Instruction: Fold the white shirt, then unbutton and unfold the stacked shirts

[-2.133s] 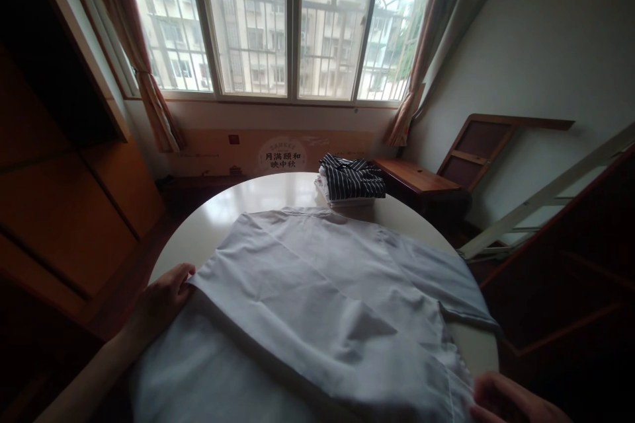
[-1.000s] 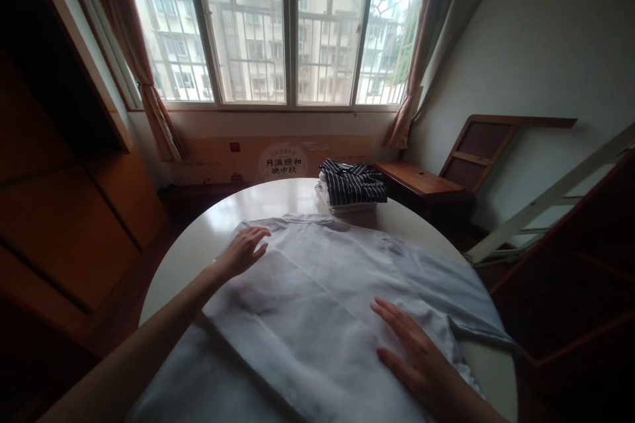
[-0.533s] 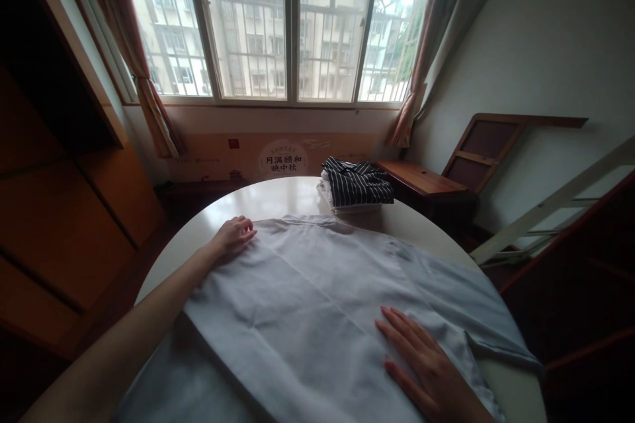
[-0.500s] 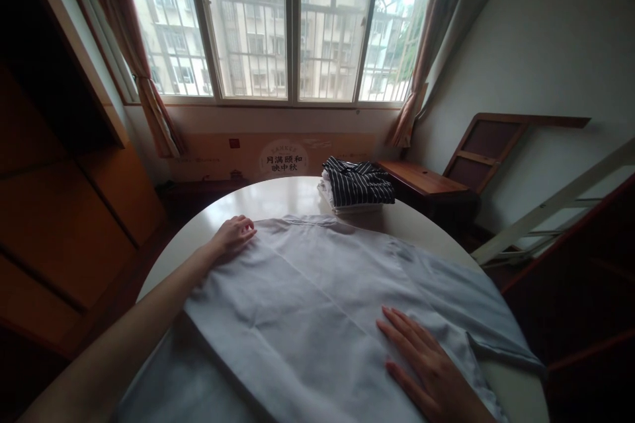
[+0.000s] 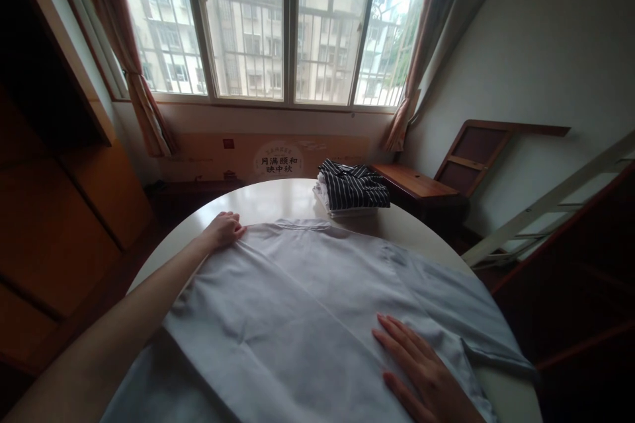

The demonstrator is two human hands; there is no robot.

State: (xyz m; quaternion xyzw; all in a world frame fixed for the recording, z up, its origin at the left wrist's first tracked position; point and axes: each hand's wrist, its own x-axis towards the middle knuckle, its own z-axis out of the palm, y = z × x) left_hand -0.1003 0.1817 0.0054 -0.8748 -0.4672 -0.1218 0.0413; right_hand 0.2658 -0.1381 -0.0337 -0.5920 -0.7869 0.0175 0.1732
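A white shirt lies spread over the round white table, its collar edge toward the window and one sleeve stretched out at the right. My left hand is closed on the shirt at its far left shoulder, where the cloth pulls into a taut crease. On the right part of the shirt body my right hand lies flat with its fingers stretched. The shirt's near end runs out of the bottom of the view.
A stack of folded clothes with a black striped garment on top stands at the table's far edge. Behind it is a wooden desk. A ladder-like frame leans at the right, and wooden cabinets stand at the left.
My left hand has closed its fingers on the shirt's shoulder and shifted slightly left, drawing the cloth tight. My right hand stays flat on the shirt. The view has shifted slightly.
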